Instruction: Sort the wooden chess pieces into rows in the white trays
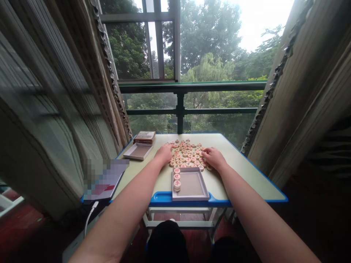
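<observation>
Many round wooden Chinese chess pieces (189, 154) with red and dark characters lie spread in the middle of the table. My left hand (163, 154) rests at their left edge, its index finger stretched out against the pieces. At the right edge is my right hand (215, 157), fingers loosely bent and touching the outer pieces, with nothing visibly held. Nearest me sits a shallow open box (203, 184). Along its left side stand red-marked chess pieces (177, 176) in a column, the nearest stacked on another.
The pale table (241, 182) has a blue rim. A second shallow tray (138, 151) and a closed box (144, 137) stand at the back left. A partly blurred tablet-like device (116, 179) overhangs the left edge, near a white cable (90, 217). Beyond are a green railing (219, 86) and curtains.
</observation>
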Demonstrator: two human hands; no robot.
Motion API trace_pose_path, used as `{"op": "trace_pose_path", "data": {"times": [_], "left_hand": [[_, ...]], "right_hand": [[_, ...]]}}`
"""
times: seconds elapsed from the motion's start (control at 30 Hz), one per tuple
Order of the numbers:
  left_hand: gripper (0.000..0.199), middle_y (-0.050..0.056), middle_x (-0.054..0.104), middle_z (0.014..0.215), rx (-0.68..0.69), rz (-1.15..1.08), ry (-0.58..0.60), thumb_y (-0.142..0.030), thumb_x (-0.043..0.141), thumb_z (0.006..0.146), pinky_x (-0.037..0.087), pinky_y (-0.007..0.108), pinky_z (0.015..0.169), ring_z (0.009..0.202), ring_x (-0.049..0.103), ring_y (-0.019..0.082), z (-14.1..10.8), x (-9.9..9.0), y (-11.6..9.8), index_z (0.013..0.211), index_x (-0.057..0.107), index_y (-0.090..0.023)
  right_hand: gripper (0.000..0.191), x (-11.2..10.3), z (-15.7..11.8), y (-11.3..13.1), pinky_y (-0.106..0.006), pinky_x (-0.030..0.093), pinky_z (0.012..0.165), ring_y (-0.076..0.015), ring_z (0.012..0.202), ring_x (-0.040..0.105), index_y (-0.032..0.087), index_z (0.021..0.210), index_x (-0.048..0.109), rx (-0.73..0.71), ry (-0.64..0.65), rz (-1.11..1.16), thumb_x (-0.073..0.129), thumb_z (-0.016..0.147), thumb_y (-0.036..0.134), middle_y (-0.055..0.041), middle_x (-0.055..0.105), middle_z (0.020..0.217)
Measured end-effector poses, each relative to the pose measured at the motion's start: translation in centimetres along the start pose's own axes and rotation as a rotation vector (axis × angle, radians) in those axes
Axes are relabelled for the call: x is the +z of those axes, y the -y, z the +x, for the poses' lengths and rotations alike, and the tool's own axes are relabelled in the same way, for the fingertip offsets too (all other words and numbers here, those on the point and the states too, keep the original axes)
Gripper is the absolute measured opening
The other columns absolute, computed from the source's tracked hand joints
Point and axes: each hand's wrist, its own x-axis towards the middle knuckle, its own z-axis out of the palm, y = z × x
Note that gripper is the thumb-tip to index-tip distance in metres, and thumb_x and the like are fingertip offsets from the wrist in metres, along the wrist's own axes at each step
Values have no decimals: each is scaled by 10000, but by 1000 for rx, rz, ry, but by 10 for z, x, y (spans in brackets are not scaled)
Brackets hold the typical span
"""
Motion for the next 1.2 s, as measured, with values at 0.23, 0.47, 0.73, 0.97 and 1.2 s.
{"op": "trace_pose_path", "data": {"times": [0.23,0.47,0.73,0.97,1.2], "left_hand": [[359,102,572,1222,3,-4,19,-176,457,789,361,296,982,1123,516,219,-3,-2,1,1117,603,-159],[345,93,563,1236,-15,-15,27,-213,451,820,356,282,982,1139,505,210,-2,-1,3,1137,582,-168],[408,94,638,1123,-139,-268,-4,-20,418,753,430,267,893,1022,579,165,2,4,13,1107,581,-142],[522,57,687,986,-126,-460,-10,70,395,635,488,240,819,946,615,139,7,1,20,1049,628,-146],[451,50,689,977,-249,-411,-149,32,453,622,499,289,828,937,616,168,6,-9,23,976,652,-165]], "right_hand": [[278,-2,0,1,-238,364,658,-165,798,561,167,922,681,13,-3,-25,476,779,287,-60,650,851],[272,1,-1,3,-230,379,674,-155,798,565,181,911,679,-16,35,-13,489,774,319,-51,655,865],[303,-4,-1,-3,-280,407,734,-214,943,553,205,958,677,194,-50,-71,462,760,287,-86,643,988],[308,-2,2,-3,-292,422,722,-217,906,576,227,968,682,187,-15,-62,475,766,335,-81,653,990],[330,-3,3,-4,-310,427,767,-245,946,568,199,995,692,207,-86,-61,478,762,293,-112,654,1015]]}}
